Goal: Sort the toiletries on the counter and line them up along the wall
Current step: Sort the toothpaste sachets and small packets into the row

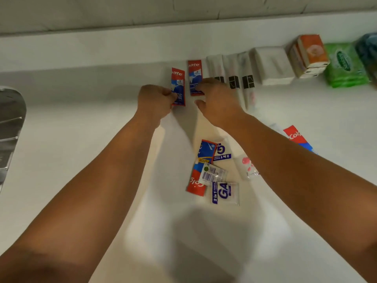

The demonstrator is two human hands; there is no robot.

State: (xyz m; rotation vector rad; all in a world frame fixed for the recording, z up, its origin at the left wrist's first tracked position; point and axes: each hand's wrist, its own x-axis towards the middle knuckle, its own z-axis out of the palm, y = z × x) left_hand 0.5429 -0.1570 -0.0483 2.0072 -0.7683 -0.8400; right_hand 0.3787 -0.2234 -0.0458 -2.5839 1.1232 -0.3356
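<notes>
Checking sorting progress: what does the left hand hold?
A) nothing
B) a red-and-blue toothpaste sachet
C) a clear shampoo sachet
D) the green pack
B: the left hand pinches a red-and-blue toothpaste sachet near the wall.

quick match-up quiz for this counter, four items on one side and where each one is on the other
Items:
1 leftmost toothpaste sachet
2 green pack
3 orange pack
4 GA sachet

Places:
a lying loose, away from the wall
b pinched by the left hand
c wall row, beside the white pack
d wall row, beside the blue pack

Pairs: 1-b, 2-d, 3-c, 4-a
</notes>
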